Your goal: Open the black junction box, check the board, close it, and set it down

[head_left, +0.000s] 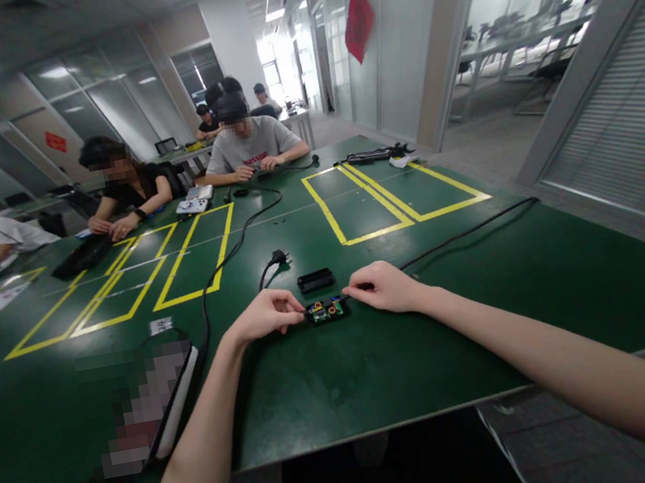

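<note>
A small circuit board in an open black adapter case (327,312) lies on the green table in front of me, with copper coils and blue and green parts showing. My left hand (270,314) is closed at the case's left end, pinching the power cord there. From behind that hand the cord runs up to a black plug (279,258). At the right end, my right hand (384,287) pinches the thin black cable (471,232), which trails off to the right. Just beyond the board sits a separate black case cover (315,280). The fingertips partly hide both cord ends.
A blurred-out device or pouch (155,404) lies left of my left forearm. A long black cable (236,244) crosses the green table (442,353), which bears yellow tape outlines (371,233). Several people sit around the far and left sides; black tools (375,155) lie at the far edge.
</note>
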Action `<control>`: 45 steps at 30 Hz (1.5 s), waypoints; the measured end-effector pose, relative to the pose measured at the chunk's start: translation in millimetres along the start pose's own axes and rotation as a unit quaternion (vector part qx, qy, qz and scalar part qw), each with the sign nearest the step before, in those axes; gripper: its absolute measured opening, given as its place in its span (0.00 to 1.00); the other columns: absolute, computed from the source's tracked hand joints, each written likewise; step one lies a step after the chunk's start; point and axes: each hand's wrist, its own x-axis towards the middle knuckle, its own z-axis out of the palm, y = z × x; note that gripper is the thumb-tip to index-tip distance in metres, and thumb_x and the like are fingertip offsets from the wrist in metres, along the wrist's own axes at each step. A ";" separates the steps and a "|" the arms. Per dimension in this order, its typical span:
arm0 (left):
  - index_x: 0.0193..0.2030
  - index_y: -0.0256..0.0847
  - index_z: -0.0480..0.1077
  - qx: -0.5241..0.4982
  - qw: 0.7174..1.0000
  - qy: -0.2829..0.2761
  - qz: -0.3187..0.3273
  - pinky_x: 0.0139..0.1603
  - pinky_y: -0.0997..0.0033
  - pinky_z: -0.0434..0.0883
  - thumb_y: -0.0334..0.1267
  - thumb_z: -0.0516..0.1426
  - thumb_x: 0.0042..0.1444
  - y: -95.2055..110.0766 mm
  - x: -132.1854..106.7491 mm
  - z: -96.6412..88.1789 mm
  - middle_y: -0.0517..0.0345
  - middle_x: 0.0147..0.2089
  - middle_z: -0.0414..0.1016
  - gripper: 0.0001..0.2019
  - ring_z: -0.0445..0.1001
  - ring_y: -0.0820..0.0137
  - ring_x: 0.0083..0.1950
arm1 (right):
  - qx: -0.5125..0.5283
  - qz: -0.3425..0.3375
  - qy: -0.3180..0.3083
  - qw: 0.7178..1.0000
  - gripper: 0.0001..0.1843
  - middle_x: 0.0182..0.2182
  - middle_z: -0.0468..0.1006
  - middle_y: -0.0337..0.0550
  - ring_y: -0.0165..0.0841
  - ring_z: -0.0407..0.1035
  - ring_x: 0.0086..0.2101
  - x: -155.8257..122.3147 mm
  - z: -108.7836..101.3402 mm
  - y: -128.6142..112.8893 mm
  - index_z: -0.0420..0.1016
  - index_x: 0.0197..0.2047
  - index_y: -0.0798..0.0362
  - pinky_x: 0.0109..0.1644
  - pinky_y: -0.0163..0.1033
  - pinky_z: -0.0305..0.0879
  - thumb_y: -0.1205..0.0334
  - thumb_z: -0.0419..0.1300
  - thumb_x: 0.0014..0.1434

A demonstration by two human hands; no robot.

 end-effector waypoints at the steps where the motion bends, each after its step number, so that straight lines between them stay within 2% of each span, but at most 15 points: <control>1: 0.31 0.35 0.76 0.003 1.000 -0.002 -0.002 0.22 0.79 0.63 0.44 0.70 0.41 -0.8 0.3 -0.1 0.63 0.22 0.72 0.16 0.65 0.79 0.20 | 0.001 -0.005 -0.005 1.000 0.20 0.21 0.75 0.40 0.30 0.63 0.23 -0.1 -0.1 0.5 0.76 0.26 0.53 0.31 0.36 0.53 0.56 0.57 0.68; 7: 0.26 0.36 0.72 0.015 1.000 0.005 -0.010 0.22 0.80 0.62 0.44 0.70 0.40 -2.5 1.4 2.2 0.62 0.23 0.73 0.15 0.66 0.79 0.20 | -0.008 -0.022 -0.043 0.999 0.21 0.19 0.71 0.39 0.29 0.60 0.21 -0.6 -3.5 0.7 0.69 0.22 0.53 0.31 0.36 0.50 0.58 0.56 0.67; 12: 0.26 0.36 0.72 0.037 0.999 0.017 -0.002 0.24 0.79 0.63 0.43 0.68 0.42 -0.1 -0.7 6.5 0.62 0.22 0.73 0.13 0.67 0.77 0.22 | -0.039 -0.046 -0.072 0.996 0.21 0.20 0.71 0.40 0.30 0.62 0.23 -1.0 -9.1 -4.2 0.65 0.21 0.52 0.31 0.37 0.50 0.60 0.55 0.66; 16: 0.26 0.36 0.73 0.055 0.998 0.022 0.019 0.24 0.79 0.60 0.42 0.67 0.43 1.8 -2.9 9.1 0.62 0.23 0.72 0.12 0.66 0.77 0.24 | -0.069 -0.048 -0.067 0.994 0.19 0.22 0.74 0.41 0.32 0.65 0.24 -0.6 -9.8 -6.9 0.68 0.22 0.52 0.32 0.37 0.51 0.62 0.55 0.66; 21: 0.26 0.36 0.74 0.096 0.993 0.050 0.046 0.24 0.78 0.57 0.42 0.65 0.46 4.1 -2.4 12.6 0.63 0.22 0.70 0.11 0.63 0.77 0.24 | -0.093 -0.021 -0.035 0.995 0.15 0.29 0.80 0.44 0.34 0.71 0.30 1.4 -5.6 -1.4 0.77 0.30 0.52 0.34 0.37 0.55 0.61 0.55 0.68; 24: 0.26 0.36 0.75 0.135 0.987 0.062 0.057 0.24 0.77 0.55 0.41 0.63 0.48 4.5 -1.6 14.2 0.65 0.20 0.66 0.09 0.60 0.77 0.23 | -0.073 -0.021 -0.035 0.997 0.14 0.30 0.79 0.45 0.34 0.72 0.32 1.3 -2.9 3.0 0.78 0.33 0.52 0.36 0.37 0.58 0.62 0.55 0.69; 28: 0.29 0.36 0.77 0.173 0.980 0.066 0.074 0.25 0.76 0.56 0.40 0.61 0.51 1.6 0.8 15.5 0.65 0.21 0.67 0.09 0.60 0.76 0.23 | -0.059 -0.029 -0.030 0.997 0.13 0.31 0.78 0.45 0.36 0.72 0.35 1.3 1.7 6.7 0.77 0.34 0.53 0.40 0.38 0.63 0.63 0.55 0.69; 30: 0.31 0.36 0.78 0.204 0.970 0.093 0.091 0.27 0.75 0.58 0.41 0.61 0.54 -0.8 3.4 16.0 0.62 0.23 0.70 0.10 0.62 0.75 0.24 | -0.076 -0.005 -0.009 0.997 0.14 0.32 0.78 0.47 0.37 0.71 0.38 3.0 4.3 7.8 0.77 0.34 0.53 0.42 0.39 0.64 0.62 0.55 0.70; 34: 0.35 0.40 0.80 0.303 0.927 0.171 0.139 0.36 0.72 0.66 0.39 0.61 0.55 -3.8 7.9 16.3 0.55 0.33 0.78 0.07 0.72 0.68 0.34 | -0.092 0.030 0.013 0.995 0.14 0.35 0.77 0.47 0.37 0.70 0.40 7.3 7.6 9.4 0.76 0.35 0.52 0.45 0.40 0.65 0.63 0.53 0.71; 37: 0.36 0.40 0.80 0.324 0.919 0.159 0.161 0.42 0.69 0.69 0.37 0.60 0.57 -3.9 7.9 16.4 0.53 0.38 0.80 0.07 0.75 0.66 0.40 | -0.076 0.019 -0.001 0.997 0.13 0.36 0.77 0.47 0.37 0.70 0.40 7.7 8.3 10.0 0.76 0.36 0.52 0.46 0.40 0.66 0.65 0.52 0.70; 45: 0.37 0.43 0.80 0.352 0.909 0.163 0.154 0.45 0.68 0.71 0.40 0.59 0.60 -1.7 6.8 17.9 0.54 0.40 0.79 0.08 0.75 0.64 0.43 | -0.084 0.064 0.009 0.994 0.12 0.36 0.78 0.46 0.36 0.71 0.40 9.6 8.7 8.4 0.77 0.37 0.52 0.44 0.39 0.63 0.64 0.55 0.70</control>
